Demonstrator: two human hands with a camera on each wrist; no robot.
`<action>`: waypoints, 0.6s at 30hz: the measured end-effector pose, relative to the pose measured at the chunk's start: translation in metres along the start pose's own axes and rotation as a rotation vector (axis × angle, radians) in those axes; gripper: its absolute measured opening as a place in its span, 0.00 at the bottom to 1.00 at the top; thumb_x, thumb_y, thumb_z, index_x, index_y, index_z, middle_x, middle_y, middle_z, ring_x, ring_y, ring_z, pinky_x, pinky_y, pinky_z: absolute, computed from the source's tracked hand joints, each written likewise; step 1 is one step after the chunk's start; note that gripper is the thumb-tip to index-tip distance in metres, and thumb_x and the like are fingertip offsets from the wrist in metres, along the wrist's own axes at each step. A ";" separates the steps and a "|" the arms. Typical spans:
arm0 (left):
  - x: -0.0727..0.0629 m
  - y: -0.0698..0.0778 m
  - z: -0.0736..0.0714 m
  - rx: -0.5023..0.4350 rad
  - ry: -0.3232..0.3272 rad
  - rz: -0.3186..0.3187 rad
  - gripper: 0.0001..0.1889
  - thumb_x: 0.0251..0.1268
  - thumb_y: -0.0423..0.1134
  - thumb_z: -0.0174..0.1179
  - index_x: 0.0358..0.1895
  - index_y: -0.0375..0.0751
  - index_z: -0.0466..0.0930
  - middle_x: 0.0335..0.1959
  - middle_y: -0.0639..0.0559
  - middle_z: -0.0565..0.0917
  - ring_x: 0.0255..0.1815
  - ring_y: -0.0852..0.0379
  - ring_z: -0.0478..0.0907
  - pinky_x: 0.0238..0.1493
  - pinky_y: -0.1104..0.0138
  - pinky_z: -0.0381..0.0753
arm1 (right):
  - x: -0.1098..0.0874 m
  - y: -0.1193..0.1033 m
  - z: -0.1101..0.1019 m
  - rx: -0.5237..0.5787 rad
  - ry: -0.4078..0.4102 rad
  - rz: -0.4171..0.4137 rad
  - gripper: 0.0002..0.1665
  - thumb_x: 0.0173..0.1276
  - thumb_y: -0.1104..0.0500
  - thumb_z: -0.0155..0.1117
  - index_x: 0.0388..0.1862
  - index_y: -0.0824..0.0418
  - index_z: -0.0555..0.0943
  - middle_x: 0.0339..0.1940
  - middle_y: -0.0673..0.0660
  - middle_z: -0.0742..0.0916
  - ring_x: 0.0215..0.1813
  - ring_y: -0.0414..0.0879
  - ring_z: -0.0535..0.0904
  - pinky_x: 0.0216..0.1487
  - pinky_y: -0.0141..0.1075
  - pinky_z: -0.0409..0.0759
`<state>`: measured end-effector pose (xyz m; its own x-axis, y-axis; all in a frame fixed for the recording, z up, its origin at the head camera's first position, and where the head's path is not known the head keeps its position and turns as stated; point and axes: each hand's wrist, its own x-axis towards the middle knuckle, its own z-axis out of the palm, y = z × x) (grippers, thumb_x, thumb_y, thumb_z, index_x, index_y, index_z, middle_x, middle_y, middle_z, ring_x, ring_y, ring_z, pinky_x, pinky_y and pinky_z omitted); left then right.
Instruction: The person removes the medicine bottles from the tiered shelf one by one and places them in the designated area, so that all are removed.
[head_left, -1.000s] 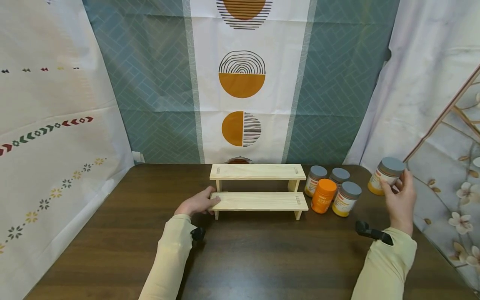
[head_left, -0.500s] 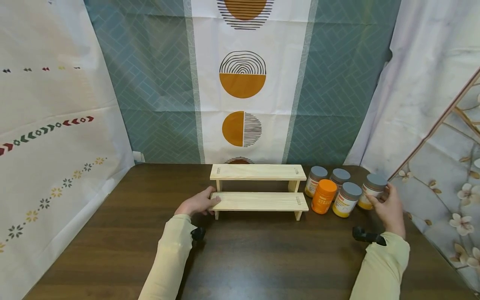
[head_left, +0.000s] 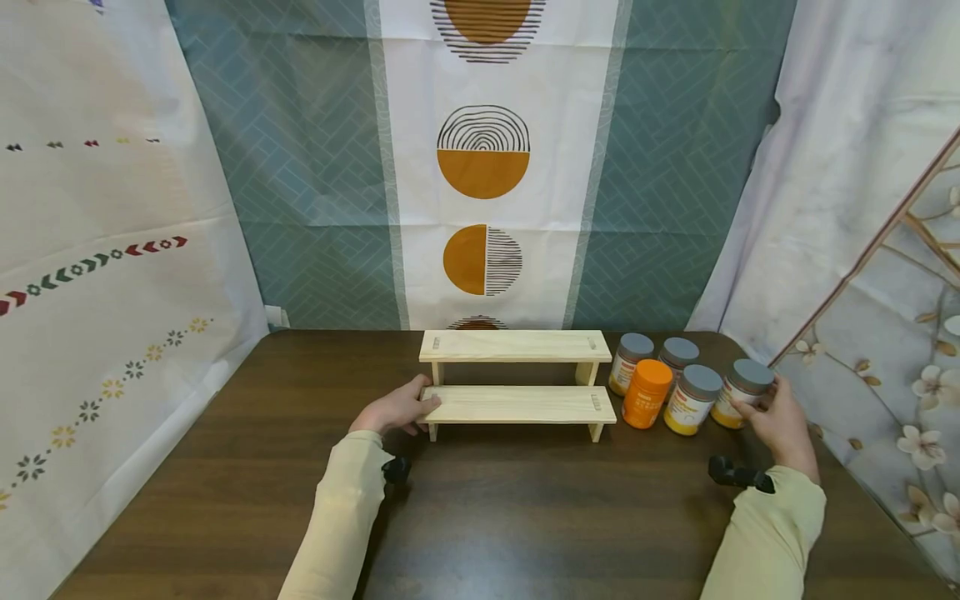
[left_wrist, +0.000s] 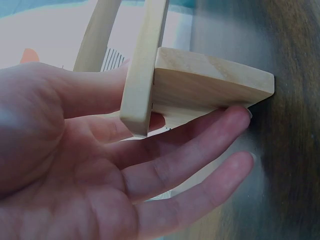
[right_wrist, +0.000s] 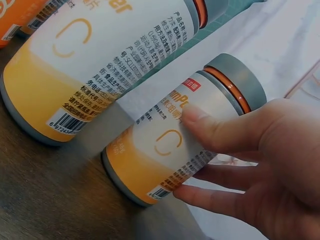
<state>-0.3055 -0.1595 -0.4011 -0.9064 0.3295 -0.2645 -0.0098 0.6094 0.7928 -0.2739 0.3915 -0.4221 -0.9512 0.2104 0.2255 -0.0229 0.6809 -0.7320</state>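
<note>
My left hand pinches the left end of the lower board of a two-tier wooden stand. In the left wrist view, the thumb and index finger of this hand are about the board's end, while other fingers reach below, near the stand's leg. At the far right of the table, my right hand grips a grey-lidded vitamin bottle with a white and yellow label. The right wrist view has this bottle upright with its base at the tabletop, the thumb across its label.
Close to the held bottle stand an orange bottle and a grey-lidded bottle. Two more grey-lidded bottles, one left and one right, are behind. Patterned cloths hang along the back and both sides of the dark wooden table.
My right hand has brought its bottle left and down from the raised spot at the right, to beside the other bottles. The left hand and the stand have stayed in place.
</note>
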 end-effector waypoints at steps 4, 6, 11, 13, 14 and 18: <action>0.000 -0.001 0.000 -0.003 0.002 -0.004 0.23 0.77 0.42 0.46 0.67 0.33 0.56 0.53 0.31 0.73 0.41 0.42 0.81 0.45 0.51 0.80 | -0.001 -0.002 -0.002 -0.010 -0.030 0.018 0.45 0.68 0.66 0.58 0.71 0.81 0.41 0.62 0.87 0.64 0.61 0.80 0.66 0.31 0.14 0.63; 0.000 -0.001 0.000 0.006 0.010 -0.007 0.23 0.77 0.42 0.47 0.67 0.33 0.56 0.52 0.32 0.73 0.41 0.44 0.81 0.44 0.52 0.80 | 0.000 -0.005 -0.005 0.005 -0.064 0.028 0.48 0.69 0.65 0.59 0.71 0.80 0.38 0.63 0.87 0.62 0.62 0.79 0.65 0.35 0.18 0.67; 0.000 -0.001 0.001 0.092 0.042 0.010 0.23 0.76 0.43 0.48 0.66 0.33 0.60 0.52 0.36 0.75 0.46 0.46 0.77 0.46 0.54 0.77 | -0.003 -0.023 -0.029 -0.034 -0.112 0.026 0.50 0.75 0.55 0.51 0.73 0.78 0.32 0.68 0.88 0.53 0.65 0.83 0.55 0.59 0.60 0.68; -0.001 0.001 0.001 0.134 0.058 0.019 0.24 0.76 0.44 0.47 0.66 0.33 0.61 0.55 0.35 0.74 0.52 0.44 0.75 0.51 0.52 0.75 | -0.006 -0.035 -0.040 -0.094 -0.090 0.010 0.48 0.76 0.51 0.47 0.73 0.78 0.33 0.69 0.88 0.51 0.65 0.85 0.52 0.59 0.71 0.57; -0.001 0.002 0.000 0.156 0.077 0.020 0.25 0.77 0.46 0.46 0.67 0.32 0.61 0.58 0.35 0.74 0.55 0.42 0.74 0.55 0.51 0.74 | -0.007 -0.041 -0.045 -0.112 -0.072 -0.004 0.47 0.77 0.51 0.45 0.73 0.78 0.34 0.69 0.87 0.51 0.65 0.85 0.52 0.60 0.72 0.56; -0.002 0.008 -0.006 0.140 0.250 -0.032 0.30 0.79 0.53 0.35 0.71 0.33 0.58 0.69 0.33 0.67 0.70 0.35 0.65 0.67 0.45 0.65 | -0.010 -0.079 -0.053 -0.165 0.026 -0.044 0.42 0.78 0.51 0.41 0.75 0.75 0.38 0.72 0.83 0.52 0.68 0.82 0.50 0.63 0.71 0.52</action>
